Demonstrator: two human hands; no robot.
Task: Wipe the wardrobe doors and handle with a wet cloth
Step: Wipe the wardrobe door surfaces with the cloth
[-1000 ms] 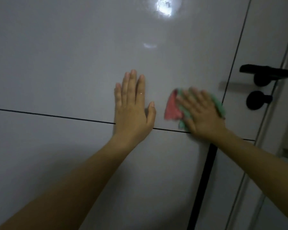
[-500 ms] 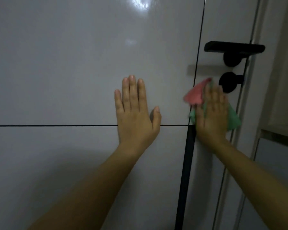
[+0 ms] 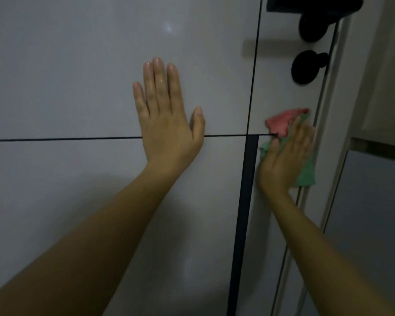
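Observation:
A glossy grey-white wardrobe door [image 3: 78,76] fills the view, split by thin dark seams. My left hand [image 3: 167,115] lies flat on it with straight fingers, across the horizontal seam. My right hand [image 3: 285,156] presses a red and green cloth [image 3: 281,123] flat against the narrow right panel, just right of the dark vertical strip [image 3: 244,201]. The black lever handle [image 3: 310,8] and the round black knob [image 3: 306,67] below it sit above the cloth, untouched.
A pale metallic door edge [image 3: 328,133] runs down right of the cloth. Beyond it stands a beige wall or frame [image 3: 383,76] with a grey panel [image 3: 369,224] lower down.
My right hand slid the cloth rightward from the main door onto the narrow panel, then down below the knob. The view shifted so the handle rose in frame. My left hand stayed flat.

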